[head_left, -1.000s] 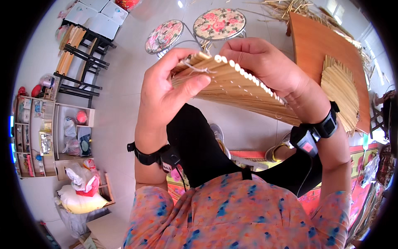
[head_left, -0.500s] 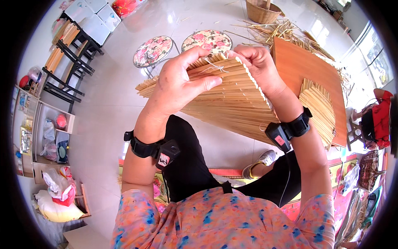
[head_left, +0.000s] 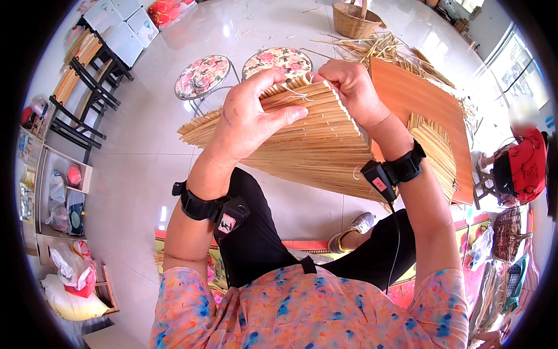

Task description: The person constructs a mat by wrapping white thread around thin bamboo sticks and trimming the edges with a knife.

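A fan-shaped panel of stitched straw stalks (head_left: 314, 145) is held up in front of me, wide end to the left. My left hand (head_left: 247, 110) grips its upper edge, thumb on the near face and fingers behind. Loose pale string ends (head_left: 293, 93) stick out beside that thumb. At the panel's upper right corner my right hand (head_left: 351, 87) is closed, fingers curled in a pinch; what lies between them is hidden. A similar straw panel (head_left: 433, 145) lies on the brown wooden table (head_left: 401, 99) to the right.
Two round flower-patterned stools (head_left: 203, 75) stand beyond the panel. Behind the table are loose straw stalks (head_left: 392, 49) and a wicker basket (head_left: 354, 24). Another person in red (head_left: 526, 166) sits at the far right. Shelves (head_left: 55, 192) and a bench (head_left: 87, 75) line the left.
The whole view has shifted slightly, so the room and panel appear a little further left. My right hand has shifted slightly at the corner; the left hand keeps its grip.
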A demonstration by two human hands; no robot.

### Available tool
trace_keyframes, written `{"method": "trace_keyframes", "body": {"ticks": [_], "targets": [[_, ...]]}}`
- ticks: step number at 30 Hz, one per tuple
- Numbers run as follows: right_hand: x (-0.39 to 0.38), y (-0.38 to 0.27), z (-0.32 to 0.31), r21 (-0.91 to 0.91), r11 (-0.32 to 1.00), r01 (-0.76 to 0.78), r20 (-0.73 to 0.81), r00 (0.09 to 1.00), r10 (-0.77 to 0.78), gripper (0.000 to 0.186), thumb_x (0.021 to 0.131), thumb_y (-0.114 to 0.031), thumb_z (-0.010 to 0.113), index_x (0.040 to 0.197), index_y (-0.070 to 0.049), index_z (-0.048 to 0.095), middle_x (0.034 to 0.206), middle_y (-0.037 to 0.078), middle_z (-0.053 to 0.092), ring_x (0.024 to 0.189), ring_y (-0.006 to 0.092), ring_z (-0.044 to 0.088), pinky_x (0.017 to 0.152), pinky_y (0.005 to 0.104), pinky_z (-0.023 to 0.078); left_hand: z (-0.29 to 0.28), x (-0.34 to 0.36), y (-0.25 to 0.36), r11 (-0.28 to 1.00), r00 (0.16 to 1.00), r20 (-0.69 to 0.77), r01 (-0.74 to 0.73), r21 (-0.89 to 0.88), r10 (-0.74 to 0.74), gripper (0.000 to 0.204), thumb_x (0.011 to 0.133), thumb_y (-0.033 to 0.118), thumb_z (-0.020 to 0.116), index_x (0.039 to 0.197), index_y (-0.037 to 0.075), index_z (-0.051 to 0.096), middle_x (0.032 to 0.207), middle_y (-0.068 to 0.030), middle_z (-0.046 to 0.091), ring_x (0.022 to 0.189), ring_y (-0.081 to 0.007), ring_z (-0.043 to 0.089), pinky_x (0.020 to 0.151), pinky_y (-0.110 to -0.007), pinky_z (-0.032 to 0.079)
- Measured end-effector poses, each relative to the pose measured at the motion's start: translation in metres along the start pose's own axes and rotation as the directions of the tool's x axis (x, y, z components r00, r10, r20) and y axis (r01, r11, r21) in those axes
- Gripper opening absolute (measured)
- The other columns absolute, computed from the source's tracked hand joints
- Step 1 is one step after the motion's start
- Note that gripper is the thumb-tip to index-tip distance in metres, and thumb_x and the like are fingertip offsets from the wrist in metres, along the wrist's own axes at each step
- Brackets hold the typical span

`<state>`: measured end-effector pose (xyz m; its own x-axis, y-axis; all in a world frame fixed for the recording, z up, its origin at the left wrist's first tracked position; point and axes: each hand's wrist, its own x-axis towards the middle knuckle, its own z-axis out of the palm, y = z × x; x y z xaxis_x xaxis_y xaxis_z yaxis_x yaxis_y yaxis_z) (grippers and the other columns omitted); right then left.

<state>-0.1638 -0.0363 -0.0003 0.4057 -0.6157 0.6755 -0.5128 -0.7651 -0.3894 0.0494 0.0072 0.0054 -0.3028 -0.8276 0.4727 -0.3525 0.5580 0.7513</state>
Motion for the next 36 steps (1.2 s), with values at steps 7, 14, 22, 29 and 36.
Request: {"method": "trace_keyframes", "body": {"ticks": [7,14,22,29,36], "targets": [[-0.019,-0.001,-0.016,-0.194,0.955,-0.225,-0.25,0.952,0.174,0.015,0.09,-0.018,0.061,0.09,-0.003,0.062,0.095,0.013,0.063,0.091,0.0322,0.06,0.078,0.0403,0.048,-0.001,-0.006,0.003,0.995,0.999,-0.01,0.042,-0.092,-0.043,0.039,0.08,0.021,0.078,0.105,-0.004,0.062,0.094,-0.0135,0.068,0.084,-0.0182,0.064,0.078,-0.03,0.051],[-0.048,-0.079,-0.03,0.152,0.913,-0.379,-0.076,0.916,0.393,0.017,0.086,-0.017,0.066,0.091,-0.001,0.062,0.081,0.013,0.063,0.077,0.0298,0.061,0.069,0.0366,0.049,-0.006,-0.009,0.012,0.985,0.997,0.051,0.069,-0.16,-0.061,0.037,0.08,0.016,0.078,0.106,-0.003,0.061,0.091,-0.0097,0.068,0.081,-0.014,0.062,0.075,-0.028,0.051],[-0.088,-0.122,0.01,-0.086,0.965,-0.249,-0.281,0.935,0.216,0.025,0.067,-0.009,0.08,0.084,-0.007,0.062,0.079,0.007,0.062,0.069,0.0279,0.06,0.059,0.0364,0.049,-0.023,-0.053,0.005,0.996,0.998,0.022,-0.061,-0.06,0.062,0.033,0.074,0.006,0.08,0.099,0.0,0.06,0.086,-0.005,0.063,0.077,-0.0082,0.057,0.071,-0.025,0.049],[-0.106,-0.162,0.052,-0.051,0.996,-0.07,-0.386,0.921,0.046,0.03,0.059,-0.001,0.078,0.085,-0.003,0.063,0.078,0.007,0.062,0.062,0.0226,0.059,0.052,0.0313,0.048,-0.057,-0.113,-0.008,0.973,0.976,-0.026,-0.217,-0.083,0.216,0.035,0.073,0.016,0.082,0.098,0.0,0.062,0.089,-0.0084,0.063,0.085,-0.0215,0.061,0.103,-0.043,0.037],[-0.127,-0.167,0.066,0.029,1.0,-0.005,-0.281,0.96,0.013,0.037,0.053,-0.002,0.076,0.087,-0.002,0.063,0.081,0.008,0.061,0.066,0.022,0.061,0.054,0.0318,0.05,-0.059,-0.141,-0.013,0.976,0.982,-0.011,-0.189,-0.107,0.189,0.03,0.069,0.007,0.078,0.095,0.001,0.063,0.088,-0.0093,0.063,0.084,-0.0204,0.06,0.096,-0.039,0.04]]}}
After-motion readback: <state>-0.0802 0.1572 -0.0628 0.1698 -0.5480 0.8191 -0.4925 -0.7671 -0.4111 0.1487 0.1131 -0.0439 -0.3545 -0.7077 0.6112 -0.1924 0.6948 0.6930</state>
